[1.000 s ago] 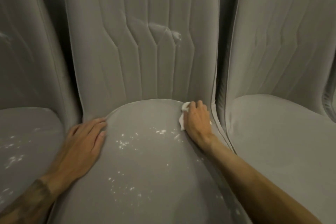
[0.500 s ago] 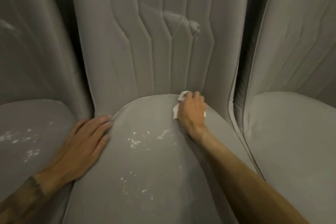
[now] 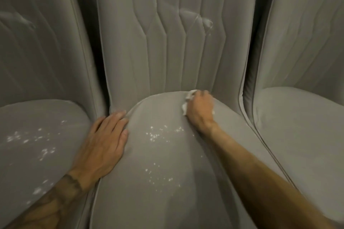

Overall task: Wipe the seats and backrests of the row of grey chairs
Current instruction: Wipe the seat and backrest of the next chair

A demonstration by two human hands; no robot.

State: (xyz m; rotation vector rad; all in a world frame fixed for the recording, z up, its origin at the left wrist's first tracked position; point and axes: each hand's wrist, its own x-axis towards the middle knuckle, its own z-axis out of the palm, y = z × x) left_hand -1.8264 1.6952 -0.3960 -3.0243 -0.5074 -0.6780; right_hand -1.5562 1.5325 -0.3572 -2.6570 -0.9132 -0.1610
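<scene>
Three grey upholstered chairs stand side by side. On the middle chair's seat (image 3: 163,163) lie white specks (image 3: 158,134), and a white smear (image 3: 202,22) marks its backrest (image 3: 167,42). My right hand (image 3: 201,111) grips a crumpled white cloth (image 3: 187,102) and presses it on the seat's back right part, close to the backrest. My left hand (image 3: 106,141) rests flat on the seat's left edge, fingers straight.
The left chair's seat (image 3: 37,145) carries white specks and its backrest (image 3: 28,42) a faint smear. The right chair's seat (image 3: 301,126) and backrest (image 3: 307,33) look unmarked. Narrow dark gaps separate the chairs.
My right hand with the cloth has slid left along the back of the middle seat, and some specks near it are gone. The camera has shifted left and closer.
</scene>
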